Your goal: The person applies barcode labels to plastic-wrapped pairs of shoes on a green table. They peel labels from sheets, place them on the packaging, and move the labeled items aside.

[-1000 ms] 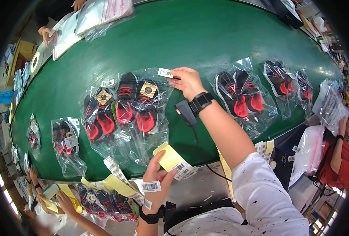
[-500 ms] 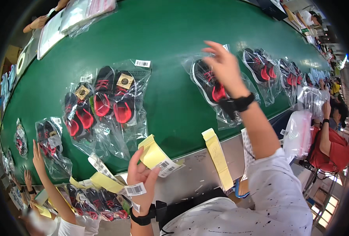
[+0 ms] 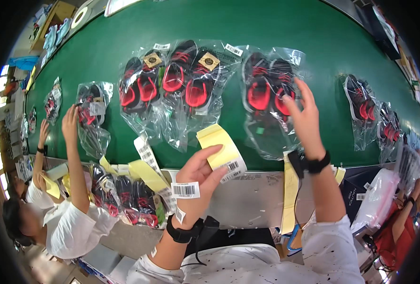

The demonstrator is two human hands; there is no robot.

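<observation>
My left hand (image 3: pixel 201 173) is closed on a curled strip of barcode labels on yellow backing paper (image 3: pixel 214 142), held over the table's near edge. One loose barcode label (image 3: pixel 185 190) sticks to the wrist side of this hand. My right hand (image 3: pixel 307 111) has its fingers apart and touches the right side of a clear-bagged pair of black and red shoes (image 3: pixel 266 87). Left of that pair lie two more bagged pairs, a middle pair (image 3: pixel 188 78) and a left pair (image 3: pixel 141 83). Both carry tan square tags and a white barcode label on the bag.
Yellow-backed label strips (image 3: pixel 290 194) hang over the metal edge (image 3: pixel 248 199) of the green table (image 3: pixel 266 23). More bagged shoes (image 3: pixel 359 99) lie at the right. At the left, a co-worker's hand (image 3: pixel 70 124) touches another bagged pair (image 3: pixel 92 106). Shoes (image 3: pixel 125 194) stand below the edge.
The view has shifted to the right. My right hand has come down to the side of the bagged pair, which now lies straighter and closer to the other two. My left hand still holds the labels.
</observation>
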